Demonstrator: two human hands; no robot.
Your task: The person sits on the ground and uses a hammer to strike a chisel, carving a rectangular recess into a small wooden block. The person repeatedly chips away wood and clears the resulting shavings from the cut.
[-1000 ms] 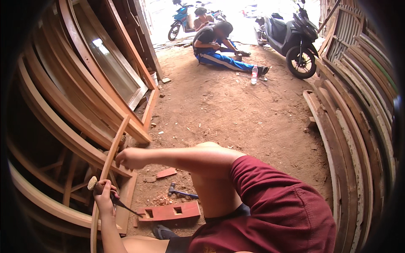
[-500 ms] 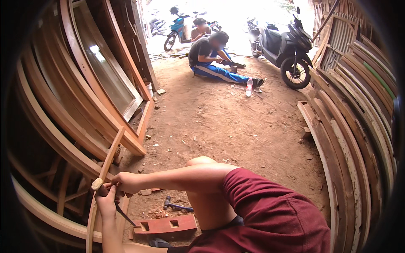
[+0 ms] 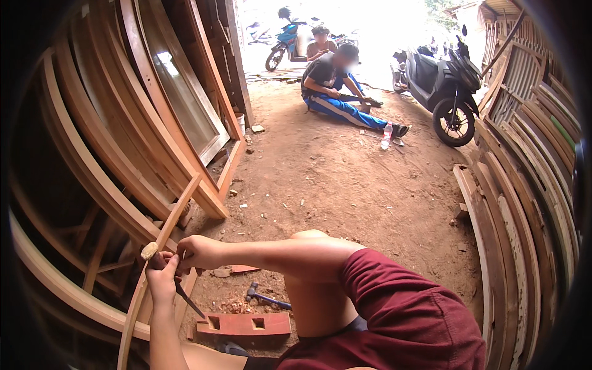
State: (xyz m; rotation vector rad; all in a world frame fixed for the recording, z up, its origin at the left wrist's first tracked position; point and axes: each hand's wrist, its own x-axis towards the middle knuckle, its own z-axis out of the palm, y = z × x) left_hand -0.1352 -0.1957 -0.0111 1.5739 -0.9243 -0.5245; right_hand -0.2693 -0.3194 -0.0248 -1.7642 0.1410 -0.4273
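Observation:
My left hand (image 3: pixel 163 282) is closed around a chisel (image 3: pixel 189 302) with a dark handle and a pale, battered butt end. Its narrow blade slants down to the left end of a reddish wood block (image 3: pixel 243 325), which has two square holes cut in it. Stretched across in front of my knee, my right arm brings my right hand (image 3: pixel 200 253) right beside the left one. The fingers of my right hand are bent together; what they hold, if anything, is hidden. A hammer (image 3: pixel 269 298) with a blue handle lies on the ground behind the block.
Wood chips (image 3: pixel 237 304) lie by the block. Wooden frames (image 3: pixel 111 154) lean at left, with a thin strip (image 3: pixel 176 213) beside my hands. Boards (image 3: pixel 502 240) are stacked at right. Ahead, a person (image 3: pixel 330 86) sits near a bottle (image 3: pixel 386 136) and a dark scooter (image 3: pixel 441 86); another person sits behind.
The view has shifted, so the surroundings sit further right in the picture. My hands stay close together at the chisel. The seated person's arm has moved outward over the leg.

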